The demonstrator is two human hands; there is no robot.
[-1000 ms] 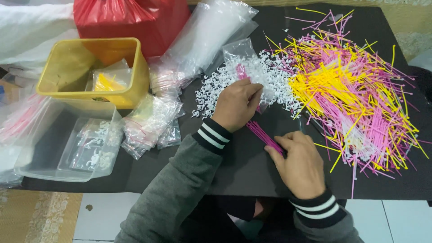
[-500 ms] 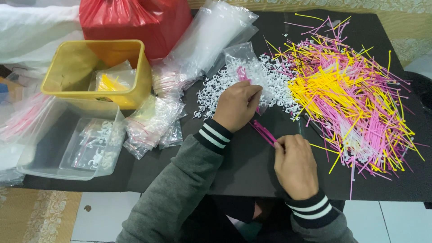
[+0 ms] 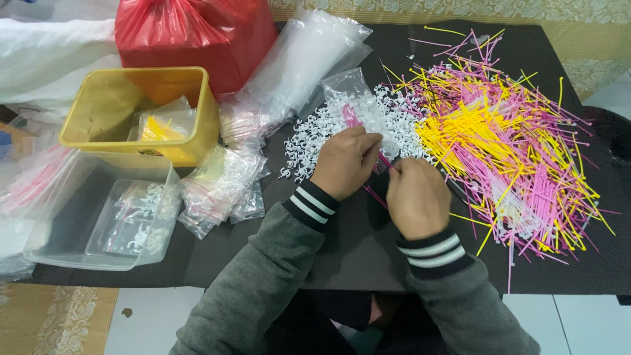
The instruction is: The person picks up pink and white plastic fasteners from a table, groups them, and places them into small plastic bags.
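**A:** Where does the bundle of pink cable ties (image 3: 378,172) lie in relation to the two hands?

**B:** It lies between them. The left hand (image 3: 346,162) closes on its upper part, where the pink tips (image 3: 350,118) enter a small clear plastic bag (image 3: 355,98). The right hand (image 3: 415,195) pinches the lower part; a few pink ends show below the left hand's wrist.

**A:** How does its long axis run?

**B:** Diagonally, from upper left at the bag to lower right toward the right hand. Both hands touch it; neither is nearer.

**A:** What surrounds it?

**B:** White cable clips (image 3: 309,138) lie scattered beneath the bag on the black table (image 3: 348,256). A heap of loose pink and yellow ties (image 3: 506,144) lies just right of the hands.
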